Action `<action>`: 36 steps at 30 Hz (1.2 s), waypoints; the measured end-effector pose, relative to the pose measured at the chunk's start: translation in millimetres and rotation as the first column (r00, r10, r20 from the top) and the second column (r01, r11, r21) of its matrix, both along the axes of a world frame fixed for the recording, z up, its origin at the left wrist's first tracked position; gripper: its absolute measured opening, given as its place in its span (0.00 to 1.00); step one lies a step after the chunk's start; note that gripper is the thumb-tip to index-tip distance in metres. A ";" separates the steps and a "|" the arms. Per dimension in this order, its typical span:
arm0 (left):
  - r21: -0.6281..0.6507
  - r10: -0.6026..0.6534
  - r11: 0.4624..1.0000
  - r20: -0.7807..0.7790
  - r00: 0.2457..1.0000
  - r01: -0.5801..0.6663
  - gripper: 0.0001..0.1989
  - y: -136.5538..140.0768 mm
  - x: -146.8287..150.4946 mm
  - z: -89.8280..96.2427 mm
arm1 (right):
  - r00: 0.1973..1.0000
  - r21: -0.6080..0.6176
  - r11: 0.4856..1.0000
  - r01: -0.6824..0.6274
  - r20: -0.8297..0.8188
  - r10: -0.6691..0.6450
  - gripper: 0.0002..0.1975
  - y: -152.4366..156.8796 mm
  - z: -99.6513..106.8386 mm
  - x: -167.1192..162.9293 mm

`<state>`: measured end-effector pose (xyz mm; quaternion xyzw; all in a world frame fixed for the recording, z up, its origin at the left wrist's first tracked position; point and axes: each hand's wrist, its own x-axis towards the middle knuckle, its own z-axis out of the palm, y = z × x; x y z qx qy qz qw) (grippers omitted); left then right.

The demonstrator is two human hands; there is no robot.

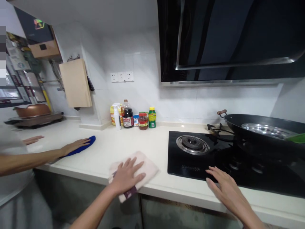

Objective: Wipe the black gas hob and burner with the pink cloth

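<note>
My left hand [128,175] lies flat with its fingers spread on a pale pink cloth [145,163]. The cloth rests on the white countertop [152,143], and a corner with a dark patch hangs over the front edge. Over the front edge of the black gas stove [190,167] is my right hand [222,183], its fingers stretched out and nothing in it. Whether its fingertips touch the stove I cannot tell.
At the left, another person's hand [75,147] presses a blue cloth [91,140] on the counter. A soy sauce bottle [128,117], a spray bottle [117,117] and jars stand by the wall. A large wok [257,122] sits on the stove, below a range hood [226,38].
</note>
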<state>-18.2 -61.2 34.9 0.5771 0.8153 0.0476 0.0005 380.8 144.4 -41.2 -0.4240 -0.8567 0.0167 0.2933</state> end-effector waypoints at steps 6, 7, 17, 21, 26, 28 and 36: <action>0.344 -0.261 0.875 -0.258 0.930 0.341 0.29 -15.3 55.0 -50.1 | 1.000 0.019 1.000 0.002 -0.004 -0.002 0.23 1.5 -2.2 1.1; 0.375 -0.271 0.843 -0.323 0.907 0.386 0.32 -15.7 55.1 -57.6 | 1.000 0.019 1.000 0.003 -0.006 -0.003 0.23 2.0 -3.0 1.4; 0.394 -0.159 0.827 -0.520 0.839 0.401 0.38 -59.3 -55.5 -75.6 | 1.000 0.041 0.999 -0.017 0.012 0.016 0.24 2.8 -4.2 3.9; 0.371 0.131 0.927 -0.468 0.874 0.059 0.33 -96.7 -116.3 -68.4 | 1.000 0.024 1.000 -0.010 0.022 0.009 0.24 3.0 -2.7 2.2; 0.288 0.302 0.940 -0.462 0.834 -0.180 0.32 -126.0 -177.5 -46.6 | 1.000 0.029 1.000 -0.009 0.004 0.009 0.24 1.8 -2.0 1.3; 0.267 0.286 0.948 -0.484 0.827 -0.171 0.32 -130.2 -189.5 -40.5 | 1.000 0.035 0.999 -0.009 -0.002 0.009 0.24 1.2 -1.6 1.3; 0.330 0.327 0.929 -0.526 0.785 -0.166 0.30 -109.5 -144.1 -48.6 | 1.000 0.017 1.000 0.000 0.009 0.000 0.23 -2.1 2.9 -2.1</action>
